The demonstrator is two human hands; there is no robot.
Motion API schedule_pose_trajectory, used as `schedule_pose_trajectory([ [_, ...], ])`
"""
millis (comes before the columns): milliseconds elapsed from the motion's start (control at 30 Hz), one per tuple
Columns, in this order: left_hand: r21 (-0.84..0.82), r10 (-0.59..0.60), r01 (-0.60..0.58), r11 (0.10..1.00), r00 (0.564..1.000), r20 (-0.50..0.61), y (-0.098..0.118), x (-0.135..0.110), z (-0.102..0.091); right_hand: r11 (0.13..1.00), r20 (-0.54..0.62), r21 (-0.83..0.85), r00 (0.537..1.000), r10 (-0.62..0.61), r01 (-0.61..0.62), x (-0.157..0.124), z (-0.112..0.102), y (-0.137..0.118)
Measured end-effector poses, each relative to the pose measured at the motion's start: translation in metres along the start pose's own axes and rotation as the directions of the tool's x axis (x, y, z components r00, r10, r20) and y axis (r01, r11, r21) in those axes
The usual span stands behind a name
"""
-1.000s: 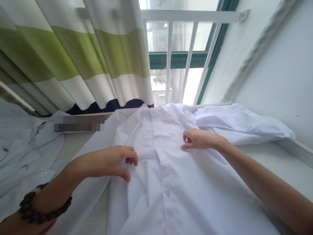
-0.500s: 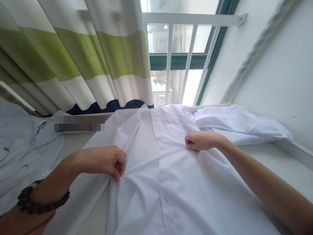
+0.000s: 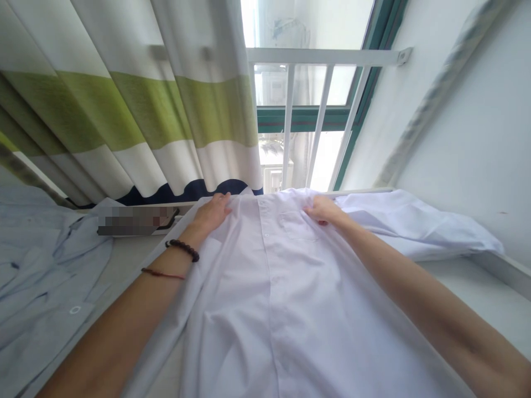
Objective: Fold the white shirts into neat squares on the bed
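Observation:
A white button-front shirt [image 3: 244, 265] lies spread out before me, its buttoned strip running down the middle and a chest pocket [image 3: 296, 225] on its right half. My left hand [image 3: 214, 211] is at the shirt's far left shoulder, its fingers bent onto the cloth and closed on it. Across from it, my right hand [image 3: 322, 210] grips the cloth beside the pocket, near the far right shoulder. The fingertips of both hands are partly hidden. Soft creases cross the shirt's front.
More white clothing lies in a heap [image 3: 33, 243] at the left, and another white folded garment [image 3: 418, 221] at the right. A blurred-out flat object [image 3: 136, 220] sits near the back edge. Behind are a striped curtain [image 3: 145, 110], white window bars [image 3: 323, 56] and a wall [image 3: 477, 138].
Both hands have moved away from me, from the shirt's middle up to its shoulders. The left moved farther; the right also shifted slightly left. The cloth's front looks smoother.

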State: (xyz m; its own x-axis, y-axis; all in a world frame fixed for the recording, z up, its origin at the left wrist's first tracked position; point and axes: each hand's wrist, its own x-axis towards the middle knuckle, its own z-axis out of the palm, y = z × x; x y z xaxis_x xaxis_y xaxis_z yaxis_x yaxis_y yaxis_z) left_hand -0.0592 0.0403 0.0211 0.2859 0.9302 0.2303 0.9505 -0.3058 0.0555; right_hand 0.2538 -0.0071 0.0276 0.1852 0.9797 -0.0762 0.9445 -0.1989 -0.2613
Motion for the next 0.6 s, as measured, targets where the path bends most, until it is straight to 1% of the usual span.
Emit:
schedule_pose_trajectory([
  [67, -0.002, 0.008, -0.008, 1.000, 1.000, -0.030, -0.003, 0.008, 0.006, 0.999, -0.018, -0.008, 0.999, -0.038, 0.038, 0.009, 0.008, 0.000],
  [133, -0.008, 0.021, -0.021, 1.000, 0.997, -0.068, -0.007, 0.012, 0.007, 0.999, -0.037, 0.021, 0.998, -0.047, 0.048, 0.014, 0.011, 0.001],
  [200, -0.025, 0.050, -0.053, 0.998, 0.995, -0.088, -0.011, 0.015, 0.003, 0.997, -0.056, 0.072, 0.998, -0.038, 0.042, 0.017, 0.006, 0.001],
  [300, -0.072, 0.088, -0.096, 0.993, 0.990, -0.111, -0.020, 0.022, -0.013, 0.982, -0.087, 0.186, 0.996, -0.004, 0.021, 0.024, -0.010, -0.002],
  [367, -0.106, 0.058, -0.075, 0.992, 0.986, -0.153, -0.027, 0.030, -0.026, 0.964, -0.122, 0.266, 0.992, 0.012, 0.021, 0.031, -0.021, -0.007],
  [467, -0.161, -0.042, 0.011, 0.987, 0.981, -0.190, -0.032, 0.044, -0.039, 0.940, -0.173, 0.338, 0.985, 0.020, 0.040, 0.040, -0.033, -0.016],
  [533, -0.178, -0.074, 0.043, 0.983, 0.983, -0.168, -0.029, 0.052, -0.040, 0.938, -0.160, 0.344, 0.987, 0.013, 0.043, 0.043, -0.036, -0.022],
  [600, -0.170, -0.064, 0.042, 0.985, 0.989, -0.131, -0.018, 0.053, -0.033, 0.947, -0.130, 0.318, 0.992, 0.003, 0.039, 0.038, -0.033, -0.027],
])
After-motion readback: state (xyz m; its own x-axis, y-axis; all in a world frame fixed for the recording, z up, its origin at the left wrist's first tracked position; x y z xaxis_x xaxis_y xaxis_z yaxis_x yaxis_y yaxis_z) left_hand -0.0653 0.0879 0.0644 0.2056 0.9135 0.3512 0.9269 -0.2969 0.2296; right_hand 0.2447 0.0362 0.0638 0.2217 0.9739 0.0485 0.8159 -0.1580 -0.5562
